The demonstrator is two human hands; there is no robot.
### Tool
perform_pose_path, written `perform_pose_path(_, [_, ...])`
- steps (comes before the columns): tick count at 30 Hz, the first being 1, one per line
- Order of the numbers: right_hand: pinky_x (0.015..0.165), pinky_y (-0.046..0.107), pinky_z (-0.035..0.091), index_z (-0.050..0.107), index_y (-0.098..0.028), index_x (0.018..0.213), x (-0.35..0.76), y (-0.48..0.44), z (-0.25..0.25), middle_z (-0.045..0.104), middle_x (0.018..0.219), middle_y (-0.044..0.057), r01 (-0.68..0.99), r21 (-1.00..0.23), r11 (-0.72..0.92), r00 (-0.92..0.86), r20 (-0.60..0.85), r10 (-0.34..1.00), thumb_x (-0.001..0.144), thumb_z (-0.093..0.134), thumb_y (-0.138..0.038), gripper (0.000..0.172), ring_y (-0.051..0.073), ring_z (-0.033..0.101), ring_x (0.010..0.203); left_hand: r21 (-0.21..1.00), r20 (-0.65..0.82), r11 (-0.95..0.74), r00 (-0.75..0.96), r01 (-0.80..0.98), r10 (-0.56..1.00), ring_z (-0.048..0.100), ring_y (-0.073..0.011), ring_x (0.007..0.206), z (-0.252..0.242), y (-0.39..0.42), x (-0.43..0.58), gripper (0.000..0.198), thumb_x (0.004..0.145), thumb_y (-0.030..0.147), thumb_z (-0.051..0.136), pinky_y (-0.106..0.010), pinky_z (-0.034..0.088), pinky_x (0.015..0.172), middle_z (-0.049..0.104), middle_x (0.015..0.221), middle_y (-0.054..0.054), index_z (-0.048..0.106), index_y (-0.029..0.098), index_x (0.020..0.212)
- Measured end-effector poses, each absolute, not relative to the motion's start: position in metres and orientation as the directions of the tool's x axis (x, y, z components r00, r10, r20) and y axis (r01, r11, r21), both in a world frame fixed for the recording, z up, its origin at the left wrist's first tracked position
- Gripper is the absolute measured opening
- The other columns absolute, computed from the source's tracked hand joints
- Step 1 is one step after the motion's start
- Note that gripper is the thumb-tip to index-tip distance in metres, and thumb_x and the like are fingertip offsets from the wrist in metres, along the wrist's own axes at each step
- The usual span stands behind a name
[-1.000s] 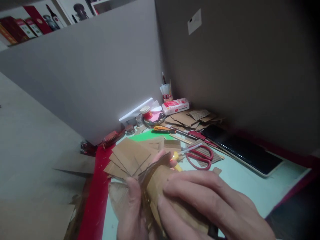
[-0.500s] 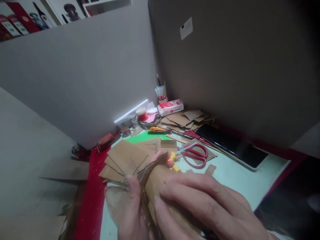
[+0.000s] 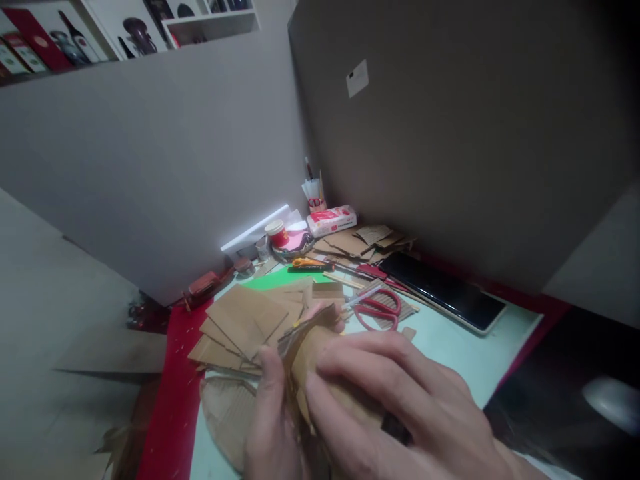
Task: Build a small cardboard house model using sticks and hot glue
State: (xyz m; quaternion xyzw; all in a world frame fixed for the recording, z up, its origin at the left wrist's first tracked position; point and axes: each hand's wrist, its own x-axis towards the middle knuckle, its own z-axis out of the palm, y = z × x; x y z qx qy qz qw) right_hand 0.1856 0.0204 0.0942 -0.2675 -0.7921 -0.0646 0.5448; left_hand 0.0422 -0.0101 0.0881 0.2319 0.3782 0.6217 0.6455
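A folded brown cardboard piece is held between both hands, low in the middle of the view. My left hand grips its left side, with the thumb on the near face and pink fingertips showing beyond the far edge. Over its right side, my right hand presses with bent fingers. Its lower part is hidden by the hands. Flat cardboard pieces lie fanned out beyond my left hand, and a rounded corrugated piece lies beside it. Red-handled scissors lie beyond my right hand.
A black tablet-like panel lies at the right. Farther back are a cardboard pile, a red and white cup, a tissue pack and a pen holder. Grey partitions stand behind the table.
The view has shifted slightly, so the table items appear farther left. The yellow object by my left fingertips is now mostly hidden. Both hands still hold the cardboard.
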Motion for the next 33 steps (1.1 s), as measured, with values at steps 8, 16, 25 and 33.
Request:
perform_pose_path(8, [0.069,0.028,0.064,0.078,-0.026,0.099,0.187,0.025,0.103,0.077,0.093,0.009,0.520,-0.130,0.844,-0.310,0.892,0.328,0.101,0.058,-0.051,0.032,0.024,0.074,0.092,0.759,-0.224,0.133,-0.063,-0.638,0.973,0.056,-0.0369,0.139,0.095,-0.013,0.046,0.052,0.089,0.069,0.062,-0.052,0.047,0.114,0.077,0.123,-0.011,0.082,0.028,0.116])
perform_pose_path(16, [0.072,0.027,0.063,0.078,-0.023,0.102,0.193,0.021,0.106,0.079,0.096,0.009,0.516,-0.093,0.852,-0.356,0.881,0.312,0.104,0.056,-0.038,0.027,0.023,0.075,0.092,0.672,-0.275,0.172,-0.027,-0.720,0.961,0.060,-0.0385,0.134,0.094,-0.012,0.050,0.055,0.086,0.065,0.068,-0.051,0.047,0.114,0.076,0.126,-0.012,0.079,0.024,0.121])
perform_pose_path(25, [0.070,0.027,0.063,0.080,-0.024,0.096,0.190,0.020,0.105,0.078,0.090,0.008,0.553,-0.106,0.827,-0.316,0.891,0.326,0.103,0.057,-0.036,0.027,0.023,0.075,0.088,0.620,-0.291,0.065,-0.152,-0.782,0.945,0.058,-0.0370,0.136,0.083,-0.006,0.058,0.052,0.085,0.058,0.074,-0.047,0.045,0.116,0.076,0.124,-0.011,0.078,0.021,0.122])
perform_pose_path(33, [0.061,0.029,0.063,0.079,-0.027,0.098,0.174,0.028,0.090,0.076,0.084,0.009,0.560,-0.125,0.819,-0.251,0.916,0.312,0.098,0.061,-0.051,0.030,0.026,0.075,0.087,0.662,-0.233,0.077,-0.107,-0.746,0.966,0.056,-0.0358,0.139,0.080,-0.011,0.052,0.049,0.083,0.062,0.075,-0.043,0.045,0.117,0.076,0.124,-0.009,0.082,0.025,0.114])
